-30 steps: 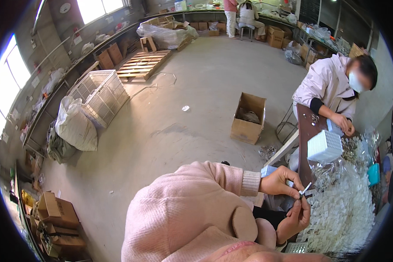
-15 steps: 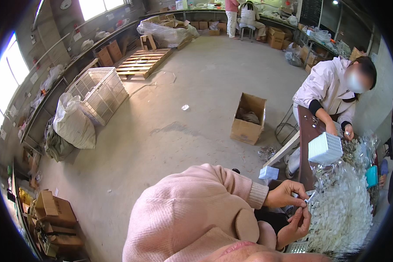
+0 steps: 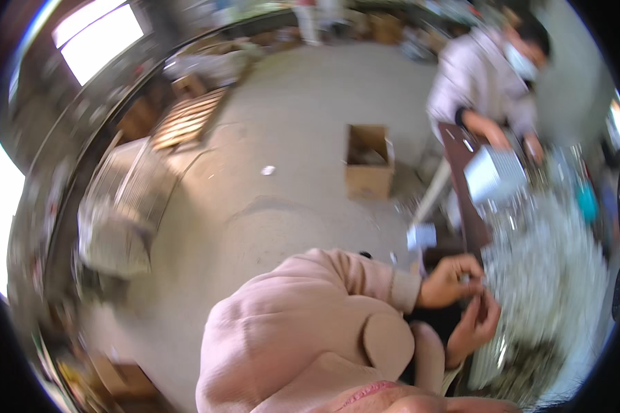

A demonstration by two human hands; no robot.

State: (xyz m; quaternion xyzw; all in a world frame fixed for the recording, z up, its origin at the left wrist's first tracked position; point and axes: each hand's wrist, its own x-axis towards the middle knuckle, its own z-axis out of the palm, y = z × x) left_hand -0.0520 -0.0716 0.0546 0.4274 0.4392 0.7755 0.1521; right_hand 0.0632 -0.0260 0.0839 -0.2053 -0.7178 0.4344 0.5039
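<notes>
My left hand point(image 3: 450, 281) and my right hand point(image 3: 474, 329) meet fingertip to fingertip at the brown table's edge. Both are closed in a pinch around something tiny; blur and the fingers hide what it is. Just beyond them spreads a large heap of small whitish, see-through pieces point(image 3: 551, 255). Darker metallic-looking bits point(image 3: 527, 372) lie at its near end, below my right hand. Past the heap's far end stands a white gridded block, like stacked trays point(image 3: 494, 177). A co-worker's hands point(image 3: 492, 131) are behind that block, over the table.
The brown table edge point(image 3: 458, 172) runs away from me. A smaller pale blue-white block point(image 3: 421, 237) sits left of it. On the floor stands an uncovered cardboard box point(image 3: 368, 172). Farther left are a wooden pallet point(image 3: 189, 120), a white crate point(image 3: 134, 175) and a stuffed sack point(image 3: 114, 237).
The whole view has swung and is now blurred. My hands stay together in the pinch, with the fingertips slightly shifted. The co-worker's head has turned down toward the table.
</notes>
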